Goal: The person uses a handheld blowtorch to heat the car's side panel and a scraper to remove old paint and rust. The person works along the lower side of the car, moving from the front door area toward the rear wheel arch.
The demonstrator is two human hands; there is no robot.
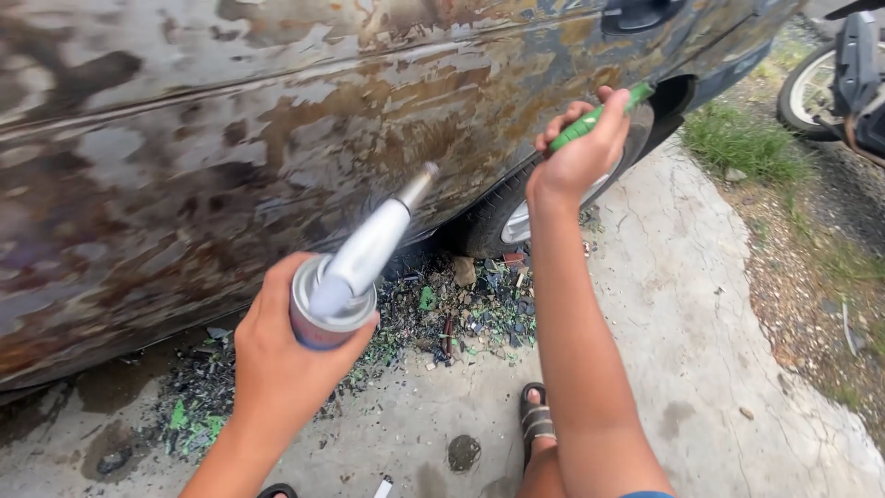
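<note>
My left hand (281,369) grips a silver gas canister with a torch head (355,263). Its nozzle points up and right at the burnt, stripped side panel of a car (203,138). Up near the panel, my right hand (581,152) is closed around the green handle of a tool (599,112). The tool's working end is hidden behind the hand. The panel is blotched brown, grey and black where paint has come off.
Scraped paint flakes and debris (442,309) lie on the concrete below the car, beside its wheel (512,217). My sandalled foot (536,420) stands near the pile. A motorbike wheel (816,88) and grass (742,143) are at upper right.
</note>
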